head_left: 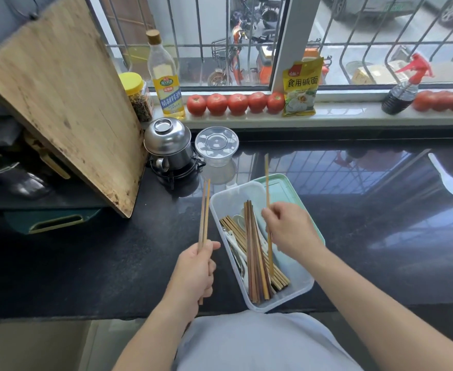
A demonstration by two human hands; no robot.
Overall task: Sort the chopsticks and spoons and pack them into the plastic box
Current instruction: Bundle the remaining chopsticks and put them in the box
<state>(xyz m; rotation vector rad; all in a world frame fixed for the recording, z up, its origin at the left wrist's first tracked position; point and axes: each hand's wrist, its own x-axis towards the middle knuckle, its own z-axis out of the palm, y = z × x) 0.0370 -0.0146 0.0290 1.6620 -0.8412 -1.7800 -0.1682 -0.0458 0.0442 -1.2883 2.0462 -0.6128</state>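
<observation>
Left hand [197,266] grips two pale wooden chopsticks [204,210] as a matched set (presumably sorting); right hand [289,228] pinches another pale chopstick [267,183] above the clear rectangular plastic box [297,285].

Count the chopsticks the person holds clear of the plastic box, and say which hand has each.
3. The left hand grips two chopsticks; the right hand pinches one chopstick over the plastic box. More lie inside.

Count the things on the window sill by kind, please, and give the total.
Red round tomatoes: at least 8, the right group is blurred
Clear glass oil bottle: 1
Yellow-lidded plastic jar: 1
Yellow powder packet: 1
Red-topped dark spray bottle: 1
Total: at least 12
</observation>
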